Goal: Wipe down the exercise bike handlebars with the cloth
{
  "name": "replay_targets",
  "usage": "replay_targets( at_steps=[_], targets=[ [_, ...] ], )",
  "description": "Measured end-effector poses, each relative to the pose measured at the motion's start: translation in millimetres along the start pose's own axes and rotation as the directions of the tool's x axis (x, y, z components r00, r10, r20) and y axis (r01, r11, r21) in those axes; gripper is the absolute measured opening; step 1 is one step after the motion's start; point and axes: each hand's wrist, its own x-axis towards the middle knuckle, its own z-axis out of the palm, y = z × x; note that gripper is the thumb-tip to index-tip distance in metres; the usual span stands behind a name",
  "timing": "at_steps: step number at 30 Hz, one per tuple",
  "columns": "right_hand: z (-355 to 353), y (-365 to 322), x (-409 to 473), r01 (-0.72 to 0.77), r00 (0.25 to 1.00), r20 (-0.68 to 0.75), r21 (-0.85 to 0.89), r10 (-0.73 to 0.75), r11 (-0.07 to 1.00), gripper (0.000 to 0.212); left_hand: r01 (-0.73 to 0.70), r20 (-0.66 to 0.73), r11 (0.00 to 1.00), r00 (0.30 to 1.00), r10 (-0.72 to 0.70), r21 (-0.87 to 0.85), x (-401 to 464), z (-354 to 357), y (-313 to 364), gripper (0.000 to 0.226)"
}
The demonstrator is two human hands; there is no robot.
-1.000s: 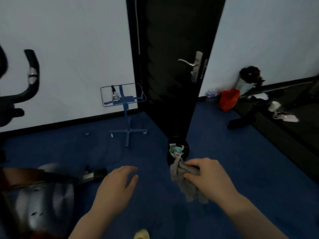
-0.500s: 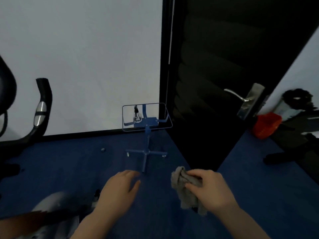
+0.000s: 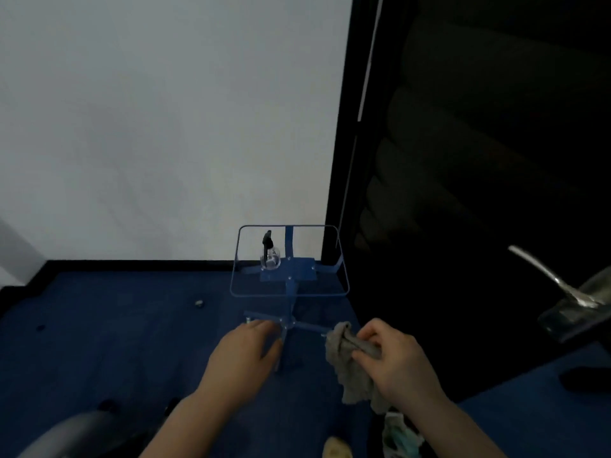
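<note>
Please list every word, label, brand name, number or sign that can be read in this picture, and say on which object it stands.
None can be read.
Spray bottle on the blue stand: any label is too small and blurred.
Crumpled packaging on the floor below the cloth: no print is legible.

A plain grey cloth (image 3: pixel 350 368) hangs over a deep blue carpet (image 3: pixel 99 342). Behind the cloth stands a blue metal stand (image 3: pixel 290 279) holding a clear bottle (image 3: pixel 270 256) with a black top. Right of the stand, a black door (image 3: pixel 479 160); left, a white wall (image 3: pixel 165 127).
</note>
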Motion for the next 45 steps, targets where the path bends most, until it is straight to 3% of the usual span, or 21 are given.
replay_targets(
  at_steps=[7,12,16,28,31,37,45],
  targets=[
    [1.7,3.9,118.8,0.077,0.996,-0.028,-0.095,-0.080,0.993,0.016,0.141,-0.088,0.975,0.984,-0.158,-0.171,97.6,2.0,-6.7,0.025],
    [32.2,0.5,199.2,-0.004,1.000,-0.027,-0.043,0.003,0.999,0.015,0.278,-0.074,0.937,0.951,-0.299,-0.210,144.5,18.3,-53.6,0.022],
    [59.3,-5.7,255.9,-0.051,0.999,-0.002,0.018,0.051,0.999,0.016,0.281,0.011,0.938,0.959,-0.285,-0.201,202.1,34.9,-89.0,0.028],
    [161.6,-9.6,427.9,-0.191,0.982,-0.011,-0.056,0.191,0.980,0.011,0.401,0.212,0.902,0.906,-0.366,-0.159,334.6,76.4,-185.4,0.036],
    [192.4,5.0,450.4,-0.256,0.966,0.016,-0.082,0.258,0.963,0.013,0.409,0.231,0.897,0.901,-0.368,-0.166,343.1,88.7,-199.9,0.035],
    [227.3,18.9,463.3,-0.296,0.910,0.248,-0.169,0.332,0.940,0.037,0.415,0.238,0.889,0.899,-0.368,-0.193,338.7,95.7,-213.1,0.032],
    [179.3,8.2,455.9,-0.272,0.924,0.218,-0.204,0.314,0.940,0.039,0.408,0.190,0.886,0.909,-0.371,-0.221,355.5,54.4,-200.2,0.030]
  ],
)
